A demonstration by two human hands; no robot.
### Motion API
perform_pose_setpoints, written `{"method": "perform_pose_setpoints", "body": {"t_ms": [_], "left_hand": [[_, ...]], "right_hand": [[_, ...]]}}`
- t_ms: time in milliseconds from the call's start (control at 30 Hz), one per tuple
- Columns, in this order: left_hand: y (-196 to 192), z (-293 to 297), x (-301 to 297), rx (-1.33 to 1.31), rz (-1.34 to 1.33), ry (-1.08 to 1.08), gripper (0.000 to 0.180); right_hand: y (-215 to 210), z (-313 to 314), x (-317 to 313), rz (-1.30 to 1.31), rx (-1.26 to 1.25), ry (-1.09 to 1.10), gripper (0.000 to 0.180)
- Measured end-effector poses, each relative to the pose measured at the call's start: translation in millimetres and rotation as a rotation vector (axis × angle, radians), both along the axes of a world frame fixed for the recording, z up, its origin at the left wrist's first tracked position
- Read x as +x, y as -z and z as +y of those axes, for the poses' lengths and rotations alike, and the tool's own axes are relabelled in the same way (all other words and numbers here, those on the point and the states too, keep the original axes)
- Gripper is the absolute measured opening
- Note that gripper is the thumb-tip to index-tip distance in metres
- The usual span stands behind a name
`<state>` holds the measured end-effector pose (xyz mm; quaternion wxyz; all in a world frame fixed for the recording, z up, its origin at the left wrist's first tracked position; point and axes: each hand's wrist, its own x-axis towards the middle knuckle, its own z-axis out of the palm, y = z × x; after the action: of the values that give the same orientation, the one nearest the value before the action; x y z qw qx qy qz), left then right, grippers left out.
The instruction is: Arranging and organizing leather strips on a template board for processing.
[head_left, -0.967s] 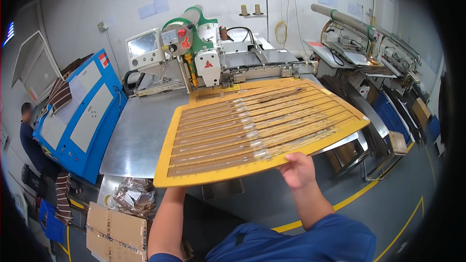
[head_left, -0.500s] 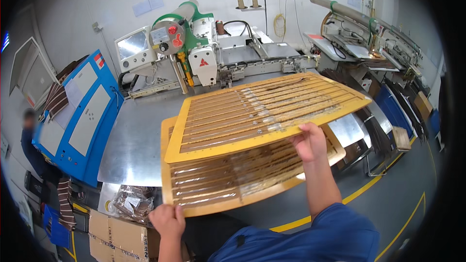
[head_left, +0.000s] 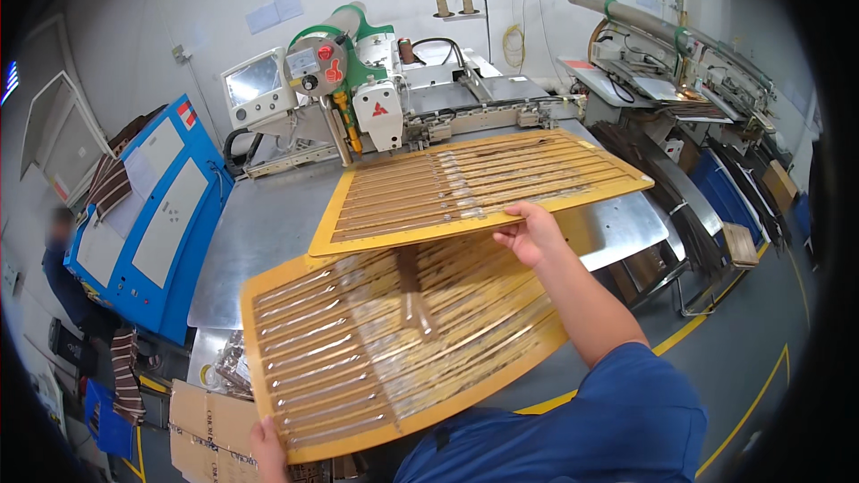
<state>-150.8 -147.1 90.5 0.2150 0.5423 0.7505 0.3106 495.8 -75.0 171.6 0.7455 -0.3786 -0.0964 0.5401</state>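
My right hand (head_left: 531,234) is closed on the near edge of a yellow slotted template (head_left: 394,201) with brown strips in its slots and a clear band across its middle. This template slopes over the metal table of a sewing machine (head_left: 380,116). Lower and nearer to me, a second yellow slotted template (head_left: 309,371) is tilted, its near left corner gripped by my left hand (head_left: 267,449). Clear film shines over its slots. A loose brown strip (head_left: 410,291) lies across it below the upper template. The left fingers are partly hidden behind the corner.
A blue cabinet (head_left: 148,215) stands at the left, with a person (head_left: 67,277) beyond it. Cardboard boxes (head_left: 210,434) sit at the lower left. Dark bundled strips (head_left: 667,188) hang by the table's right side. Another machine (head_left: 680,63) stands at the far right.
The lower template has swung left and toward me with my left hand, coming out from beneath the upper one. My right hand and the upper template have shifted slightly left and farther away.
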Motion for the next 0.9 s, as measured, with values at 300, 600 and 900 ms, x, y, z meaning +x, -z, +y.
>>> {"method": "perform_pose_setpoints", "body": {"t_ms": [300, 600, 900], "left_hand": [[3.9, -191.1, -170.7, -0.034, -0.077, -0.320, 0.040], [18.1, -260.2, -178.8, -0.070, -0.327, -0.612, 0.040], [26.8, -268.2, -170.3, -0.123, -0.459, -0.612, 0.039]], "right_hand": [[54.8, -33.8, -14.6, 0.007, -0.140, 0.243, 0.024], [63.3, -33.4, 8.8, -0.481, -0.604, -0.139, 0.028], [67.4, -30.3, 6.7, -0.513, -0.646, -0.006, 0.020]]}}
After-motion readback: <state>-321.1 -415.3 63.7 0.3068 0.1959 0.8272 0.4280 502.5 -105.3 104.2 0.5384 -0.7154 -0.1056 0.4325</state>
